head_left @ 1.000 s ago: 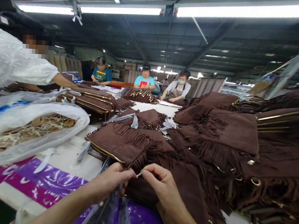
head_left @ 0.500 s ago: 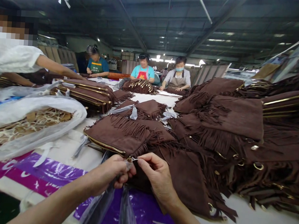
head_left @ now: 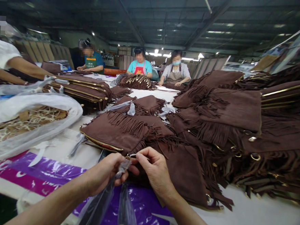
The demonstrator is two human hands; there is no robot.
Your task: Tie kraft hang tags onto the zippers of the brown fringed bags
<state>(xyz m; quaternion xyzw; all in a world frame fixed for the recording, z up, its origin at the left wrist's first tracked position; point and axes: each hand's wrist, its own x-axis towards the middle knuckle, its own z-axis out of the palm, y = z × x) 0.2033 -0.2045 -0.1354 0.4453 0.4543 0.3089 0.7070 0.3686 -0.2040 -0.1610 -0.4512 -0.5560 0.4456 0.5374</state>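
Note:
My left hand is closed around the gathered top of a plastic-wrapped strap, whose covered lengths hang down below it. Beside it, my right hand pinches a thin white string between thumb and fingertips, close to a small gold-coloured ring. Just beyond both hands lies a brown fringed bag with a gold zipper along its near edge. Another brown bag rests partly behind my right hand.
Brown bags are piled at the right and stacked at the left. A clear plastic bag holds tags with white strings. Purple plastic covers the near edge. One person reaches in from the left; several others are across the table.
The view has shifted slightly, moving the scene left and up. More of the plastic-covered bundle shows in my left hand. Both hands keep their grip, and the person at left appears farther out of view.

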